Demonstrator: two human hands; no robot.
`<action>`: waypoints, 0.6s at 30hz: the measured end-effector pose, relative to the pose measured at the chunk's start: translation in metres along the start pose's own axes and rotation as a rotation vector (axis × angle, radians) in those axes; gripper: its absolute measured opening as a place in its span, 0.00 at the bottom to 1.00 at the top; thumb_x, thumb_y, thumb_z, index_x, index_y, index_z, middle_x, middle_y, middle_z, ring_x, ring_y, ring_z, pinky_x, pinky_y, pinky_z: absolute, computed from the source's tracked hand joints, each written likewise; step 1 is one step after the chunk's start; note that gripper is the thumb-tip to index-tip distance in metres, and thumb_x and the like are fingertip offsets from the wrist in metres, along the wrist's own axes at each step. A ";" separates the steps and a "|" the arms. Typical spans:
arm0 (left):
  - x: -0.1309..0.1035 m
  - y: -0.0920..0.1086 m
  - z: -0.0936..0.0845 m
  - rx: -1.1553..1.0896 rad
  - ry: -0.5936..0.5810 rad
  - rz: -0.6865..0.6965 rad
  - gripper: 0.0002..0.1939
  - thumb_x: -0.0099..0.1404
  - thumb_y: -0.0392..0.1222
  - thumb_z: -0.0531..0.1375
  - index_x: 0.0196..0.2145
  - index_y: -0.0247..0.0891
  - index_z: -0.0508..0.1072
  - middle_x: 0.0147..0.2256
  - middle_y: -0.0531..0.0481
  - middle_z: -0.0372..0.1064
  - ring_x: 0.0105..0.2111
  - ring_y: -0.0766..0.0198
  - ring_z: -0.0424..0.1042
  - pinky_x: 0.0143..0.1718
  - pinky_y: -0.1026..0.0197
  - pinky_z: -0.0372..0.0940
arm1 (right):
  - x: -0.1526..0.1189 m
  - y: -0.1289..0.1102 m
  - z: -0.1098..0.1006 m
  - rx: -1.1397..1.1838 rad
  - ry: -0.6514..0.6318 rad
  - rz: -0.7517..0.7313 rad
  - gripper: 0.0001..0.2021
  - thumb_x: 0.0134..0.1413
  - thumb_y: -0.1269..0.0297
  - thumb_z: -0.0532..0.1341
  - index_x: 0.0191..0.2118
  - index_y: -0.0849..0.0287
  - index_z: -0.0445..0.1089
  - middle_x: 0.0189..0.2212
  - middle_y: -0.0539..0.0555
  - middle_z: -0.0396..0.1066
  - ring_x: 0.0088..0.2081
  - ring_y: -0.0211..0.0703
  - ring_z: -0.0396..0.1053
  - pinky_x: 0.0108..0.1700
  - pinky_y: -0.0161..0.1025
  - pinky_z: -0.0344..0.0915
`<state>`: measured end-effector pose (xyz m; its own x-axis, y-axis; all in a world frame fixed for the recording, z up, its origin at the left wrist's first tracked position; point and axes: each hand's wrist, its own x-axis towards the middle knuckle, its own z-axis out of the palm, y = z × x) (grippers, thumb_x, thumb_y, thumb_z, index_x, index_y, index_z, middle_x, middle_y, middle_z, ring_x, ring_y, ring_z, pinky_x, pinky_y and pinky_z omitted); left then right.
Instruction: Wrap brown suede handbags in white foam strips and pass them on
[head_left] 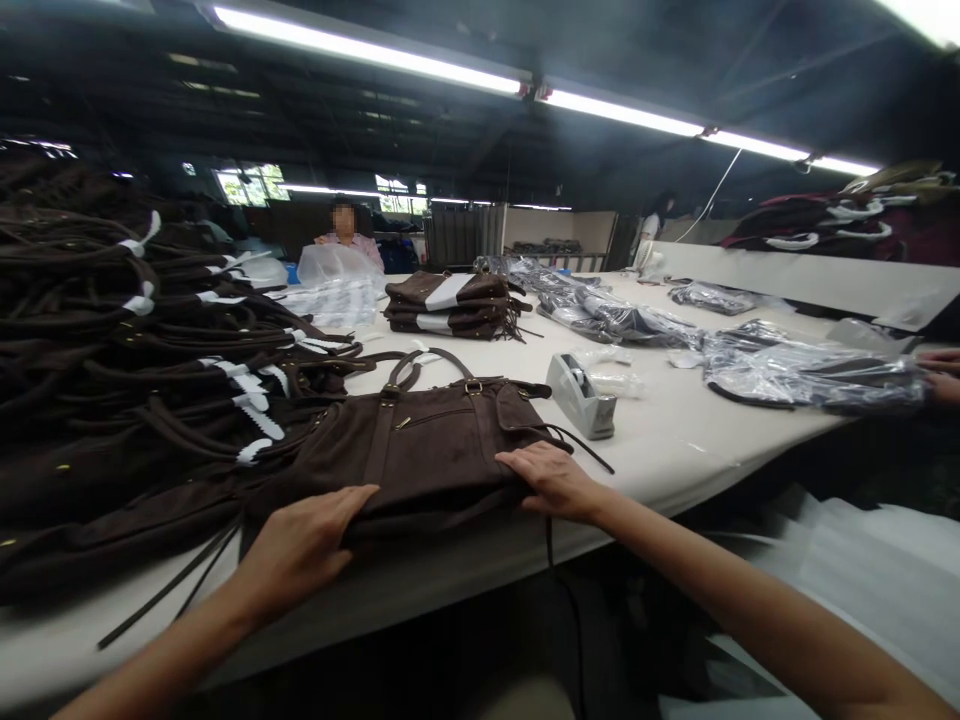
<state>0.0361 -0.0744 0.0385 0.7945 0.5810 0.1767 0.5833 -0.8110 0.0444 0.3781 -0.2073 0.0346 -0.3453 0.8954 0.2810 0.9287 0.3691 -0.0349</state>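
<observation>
A dark brown handbag (431, 440) lies on its back at the near edge of the white table, its handles pointing away from me. My left hand (304, 535) grips the bag's near edge at the left, fingers on top and thumb low. At the right corner of that same edge, my right hand (551, 480) is closed on the bag, fingertips over the front. A white paper wrap (424, 350) is on one handle. Thin dark straps trail from both sides. Just beyond the bag's right side stands a grey tape dispenser (583, 395).
A tall pile of brown bags (97, 400) with white-wrapped handles crowds the left. Two stacked bags (450, 303) sit farther back. Plastic-wrapped bags (810, 370) lie to the right, near another person's hands (941, 375). White sheets (862, 580) are at lower right. A person (349, 235) is across the table (660, 440).
</observation>
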 end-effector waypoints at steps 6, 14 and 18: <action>0.085 -0.010 -0.101 0.231 0.131 -0.116 0.17 0.60 0.41 0.53 0.45 0.47 0.75 0.34 0.49 0.77 0.35 0.52 0.76 0.32 0.58 0.62 | 0.063 0.026 -0.070 -0.234 0.050 0.185 0.23 0.50 0.75 0.59 0.54 0.58 0.67 0.38 0.56 0.76 0.39 0.48 0.73 0.44 0.40 0.64; 0.095 -0.013 -0.187 0.358 0.773 0.120 0.23 0.71 0.41 0.46 0.61 0.38 0.62 0.59 0.50 0.64 0.57 0.56 0.63 0.57 0.53 0.58 | 0.089 0.026 -0.164 -0.369 0.677 0.081 0.23 0.62 0.72 0.50 0.62 0.67 0.59 0.55 0.63 0.68 0.54 0.49 0.68 0.56 0.44 0.64; 0.060 -0.035 -0.084 0.350 0.694 0.379 0.21 0.69 0.34 0.48 0.56 0.38 0.69 0.56 0.48 0.68 0.57 0.59 0.66 0.59 0.56 0.59 | 0.045 0.011 -0.056 -0.308 0.598 -0.024 0.28 0.56 0.82 0.46 0.62 0.66 0.60 0.55 0.62 0.69 0.56 0.45 0.67 0.58 0.43 0.66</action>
<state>0.0494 -0.0169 0.1303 0.7298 0.0102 0.6836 0.4088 -0.8080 -0.4244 0.3801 -0.1768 0.1002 -0.3146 0.5628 0.7644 0.9484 0.2199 0.2284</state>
